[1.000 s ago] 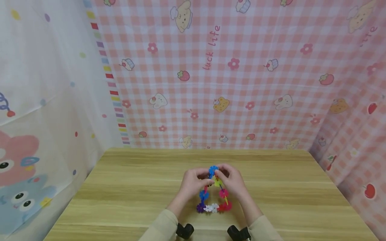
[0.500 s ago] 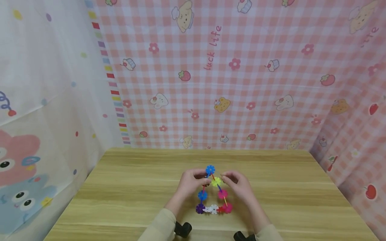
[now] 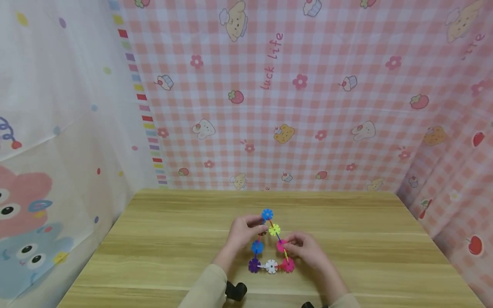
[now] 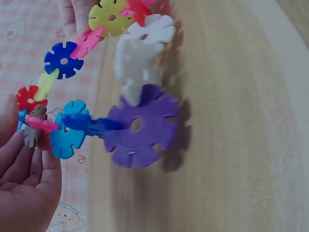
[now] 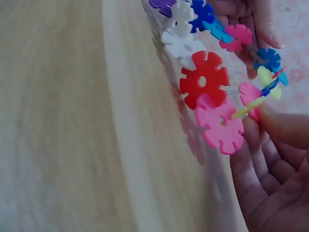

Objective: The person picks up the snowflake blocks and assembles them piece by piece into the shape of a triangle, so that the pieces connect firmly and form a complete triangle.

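Note:
Interlocking snowflake discs form a triangular ring held up above the table. A blue disc is at its peak, a purple disc at the lower left corner and a pink disc at the lower right. White discs and a red disc link these corners along the bottom. On the left side, my left hand pinches a brownish disc, partly hidden by the fingers. My right hand pinches another pink disc on the right side, under a yellow disc.
A pink checked cloth hangs behind the table, and a white patterned cloth hangs on the left. Black wrist-camera mounts sit by the sleeves. Bare wood lies around both hands.
My right hand has let go near the top blue disc, moved out and down, and now pinches the pink disc lower on the right side. My left hand keeps its hold.

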### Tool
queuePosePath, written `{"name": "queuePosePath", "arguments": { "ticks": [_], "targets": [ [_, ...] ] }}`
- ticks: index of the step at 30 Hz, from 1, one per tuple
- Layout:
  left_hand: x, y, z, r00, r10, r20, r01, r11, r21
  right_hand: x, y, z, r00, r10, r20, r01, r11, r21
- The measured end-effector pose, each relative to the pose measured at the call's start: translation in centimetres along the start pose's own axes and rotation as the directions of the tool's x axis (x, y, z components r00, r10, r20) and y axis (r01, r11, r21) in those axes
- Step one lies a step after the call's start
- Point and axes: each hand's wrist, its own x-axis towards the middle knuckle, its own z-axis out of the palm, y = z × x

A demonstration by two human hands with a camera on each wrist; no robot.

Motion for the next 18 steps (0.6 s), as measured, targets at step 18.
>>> {"name": "queuePosePath", "arguments": {
  "ticks": [18],
  "targets": [
    [-1.6,-2.6,-1.9,1.000,-0.025,-0.012,0.025,1.000,0.010,1.1,0.4,1.1,0.984,0.107,-0.145,-0.116,0.992,-0.053]
  ]
}}
